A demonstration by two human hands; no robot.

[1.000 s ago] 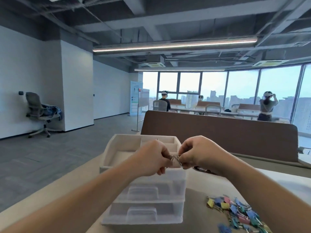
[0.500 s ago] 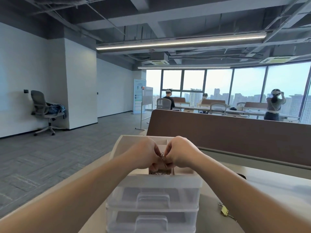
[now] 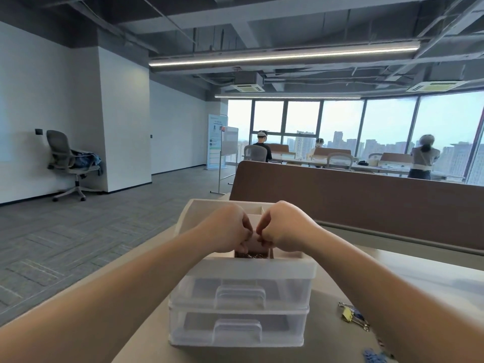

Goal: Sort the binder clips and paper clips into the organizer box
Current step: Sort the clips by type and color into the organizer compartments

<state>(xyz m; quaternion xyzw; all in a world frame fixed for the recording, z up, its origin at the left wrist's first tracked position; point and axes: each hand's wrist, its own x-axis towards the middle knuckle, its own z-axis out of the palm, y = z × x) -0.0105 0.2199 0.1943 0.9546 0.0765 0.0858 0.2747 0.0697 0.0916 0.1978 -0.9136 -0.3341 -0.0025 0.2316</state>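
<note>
lit brightly by daylight through rear windows (image 3: 387, 132), plus two ceiling light strips (image 3: 282, 55). cool, bluish cast. washed-out sky. strongly bowed at edges by wide-angle lens. slightly soft in the distance.

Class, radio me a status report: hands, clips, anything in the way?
Left hand and right hand curled together over organizer box; any clip held is hidden. Paper clips in compartment below. Binder clips loose on table, right. Nothing blocking.
</note>
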